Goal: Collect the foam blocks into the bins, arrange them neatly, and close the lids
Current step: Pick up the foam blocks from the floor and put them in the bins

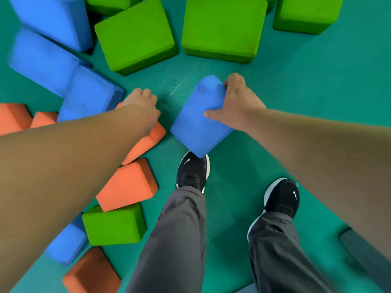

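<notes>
Right grip: the person's bare right grip [237, 102] is clamped on a blue block [201, 117], with the thumb laid across its broad top face and the fingers curled over its far right edge.
Blue block: it is tilted with one corner pointing toward the person. That near corner overlaps the toe of the left shoe [193, 172] in the view. Whether it is clear of the floor mat [296, 81] cannot be told for sure.
Left grip: the left grip [143, 106] sits on the far end of an orange block [146, 140], its fingers curled down over that end and closed on it.
Orange block: it lies on the mat just left of the blue block, apart from it, and the forearm crosses over its left part.
Near pile: a second orange piece [129, 185] lies just below the held one. A small green block [114, 223] lies next below it, then a blurred blue one [67, 244] and a darker orange one [91, 271].
Left side: three large blue blocks [88, 94] crowd together, with two orange ends [12, 117] below them.
Far side: three big green blocks [222, 28] lie in a row across the top.
Person: grey trousers [179, 240] and black shoes; the right shoe [283, 197] stands well apart from the blocks.
Lower right: a dark grey edge [364, 250] shows; what it is cannot be told.
</notes>
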Available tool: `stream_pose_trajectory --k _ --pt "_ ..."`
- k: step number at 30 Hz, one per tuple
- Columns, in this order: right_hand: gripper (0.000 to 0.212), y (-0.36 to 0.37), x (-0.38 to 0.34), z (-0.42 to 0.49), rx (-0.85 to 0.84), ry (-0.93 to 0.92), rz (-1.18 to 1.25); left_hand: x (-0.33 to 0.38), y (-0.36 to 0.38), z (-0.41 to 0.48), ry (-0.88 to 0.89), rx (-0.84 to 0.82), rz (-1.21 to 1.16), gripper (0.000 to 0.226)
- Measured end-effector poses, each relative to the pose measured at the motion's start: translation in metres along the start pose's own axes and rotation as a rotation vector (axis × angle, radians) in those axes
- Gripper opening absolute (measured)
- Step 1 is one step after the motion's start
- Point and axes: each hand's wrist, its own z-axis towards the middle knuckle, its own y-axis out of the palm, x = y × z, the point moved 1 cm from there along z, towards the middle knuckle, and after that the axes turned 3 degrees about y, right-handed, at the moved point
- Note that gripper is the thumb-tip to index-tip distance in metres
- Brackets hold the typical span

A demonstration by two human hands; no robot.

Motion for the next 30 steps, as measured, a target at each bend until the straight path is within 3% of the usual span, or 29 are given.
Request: stream_pose_trajectory --k 5,10,14,23,30 --pt "0.099 -0.007 0.050 -0.047 -0.108 0.141 0.033 0.031 -0.027 -0.016 0.035 0.154 -0.062 0.069" --pt "0.071 -0.011 0.120 -0.121 -0.045 0.365 0.306 0.060 -0.101 -0.032 0.038 0.259 -0.223 0.077" --pt "0.063 -0.023 0.171 -0.182 0.116 0.566 0.600 0.084 -0.191 -0.045 0.088 0.333 -0.330 0.073" --pt "0.069 -0.074 0.244 -0.294 0.359 0.823 0.770 0.191 -0.382 -0.120 0.359 0.533 -0.185 0.076" --pt "0.070 -0.033 0.263 -0.362 0.393 1.049 1.068 0.285 -0.427 -0.165 0.486 0.562 0.030 0.075"
